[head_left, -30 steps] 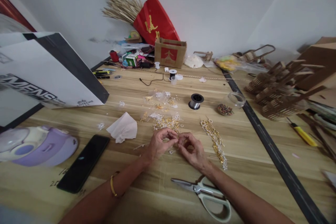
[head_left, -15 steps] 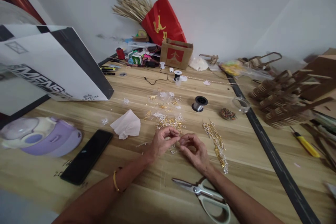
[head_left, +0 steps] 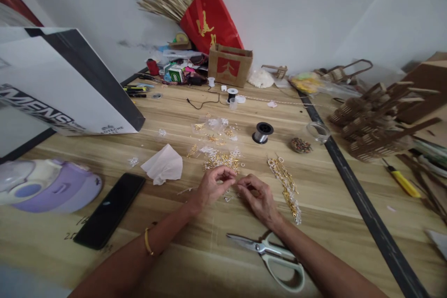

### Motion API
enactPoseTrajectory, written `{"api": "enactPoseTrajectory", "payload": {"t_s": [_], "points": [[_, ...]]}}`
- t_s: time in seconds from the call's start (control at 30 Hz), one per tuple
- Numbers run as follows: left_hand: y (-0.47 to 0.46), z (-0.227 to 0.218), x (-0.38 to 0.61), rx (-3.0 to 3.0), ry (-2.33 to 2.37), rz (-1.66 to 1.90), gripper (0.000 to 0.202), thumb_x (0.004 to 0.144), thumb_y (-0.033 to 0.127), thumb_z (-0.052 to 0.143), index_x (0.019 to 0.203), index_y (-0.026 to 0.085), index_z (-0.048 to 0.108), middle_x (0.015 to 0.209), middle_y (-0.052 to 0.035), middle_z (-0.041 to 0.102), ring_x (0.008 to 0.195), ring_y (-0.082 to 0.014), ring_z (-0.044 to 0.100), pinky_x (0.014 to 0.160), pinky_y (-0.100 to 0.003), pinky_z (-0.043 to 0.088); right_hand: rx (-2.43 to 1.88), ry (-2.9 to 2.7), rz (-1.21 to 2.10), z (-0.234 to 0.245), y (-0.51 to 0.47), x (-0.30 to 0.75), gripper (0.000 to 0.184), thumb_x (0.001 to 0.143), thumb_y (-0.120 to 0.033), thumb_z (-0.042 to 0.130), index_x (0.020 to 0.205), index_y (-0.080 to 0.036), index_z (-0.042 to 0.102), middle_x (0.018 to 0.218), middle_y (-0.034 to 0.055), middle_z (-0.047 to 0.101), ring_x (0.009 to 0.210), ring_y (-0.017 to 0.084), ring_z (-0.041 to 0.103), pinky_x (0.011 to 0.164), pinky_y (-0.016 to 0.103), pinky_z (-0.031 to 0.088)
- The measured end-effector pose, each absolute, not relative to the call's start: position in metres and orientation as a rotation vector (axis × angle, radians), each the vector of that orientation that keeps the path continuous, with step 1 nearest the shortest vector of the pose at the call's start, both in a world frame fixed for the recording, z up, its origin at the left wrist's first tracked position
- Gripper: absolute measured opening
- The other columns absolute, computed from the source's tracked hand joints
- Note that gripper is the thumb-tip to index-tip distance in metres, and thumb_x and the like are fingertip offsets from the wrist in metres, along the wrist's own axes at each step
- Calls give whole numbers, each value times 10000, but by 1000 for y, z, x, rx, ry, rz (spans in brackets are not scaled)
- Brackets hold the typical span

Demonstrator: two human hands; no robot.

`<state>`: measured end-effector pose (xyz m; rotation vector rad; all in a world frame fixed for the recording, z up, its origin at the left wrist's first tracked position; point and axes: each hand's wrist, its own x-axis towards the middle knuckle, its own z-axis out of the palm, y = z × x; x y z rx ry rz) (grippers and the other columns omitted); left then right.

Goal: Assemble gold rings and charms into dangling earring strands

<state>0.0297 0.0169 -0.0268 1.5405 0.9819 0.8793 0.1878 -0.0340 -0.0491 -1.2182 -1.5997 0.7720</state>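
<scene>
My left hand (head_left: 217, 185) and my right hand (head_left: 257, 196) meet over the middle of the table, thumbs and forefingers pinched with the tips nearly touching. What lies between the fingertips is too small to make out. Just behind them spreads a pile of gold and silver jewellery findings (head_left: 218, 160), and a few small silver pieces (head_left: 228, 195) lie beneath the hands. Right of my right hand are gold and silver chains (head_left: 285, 188). Scissors (head_left: 267, 253) with pale green handles lie in front of my right wrist.
A spool of wire (head_left: 262, 133), a heap of dark beads (head_left: 300, 145) and a clear round dish (head_left: 318, 133) stand behind to the right. Leftward lie a tissue (head_left: 163, 165), a black phone (head_left: 110, 209) and a purple-and-cream case (head_left: 59, 188). Small woven baskets (head_left: 377, 125) crowd the right.
The whole view has shifted slightly, so things sit a little further left. My right fingers have drawn closer together, while both hands stay at the same spot over the table.
</scene>
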Motion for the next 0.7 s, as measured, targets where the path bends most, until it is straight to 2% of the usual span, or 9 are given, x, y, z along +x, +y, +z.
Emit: {"api": "enactPoseTrajectory", "payload": {"t_s": [0.2,0.4,0.7], "points": [[23,-27,28,1673,946,848,96,727,159,588,809,139,634,775,-36,657,738,-133,610,710,-233,491,-1205,-1542,729,-53,-33,191,159,857,-298,511,783,-188,600,762,43,585,719,163,545,623,267,446],[35,-12,18,1856,1064,847,119,763,206,573,842,140,633,760,-35,657,708,-131,606,674,-227,481,-1237,-1395,842,-56,-30,194,164,831,-323,548,788,-176,605,750,35,600,715,163,562,608,252,454],[49,-9,-8,2199,1187,682,83,767,186,554,779,154,630,795,-40,665,764,-154,604,742,-270,457,-1219,-1262,897,-56,-30,192,233,787,-382,600,831,-154,628,727,38,631,677,161,577,592,251,466]]}}
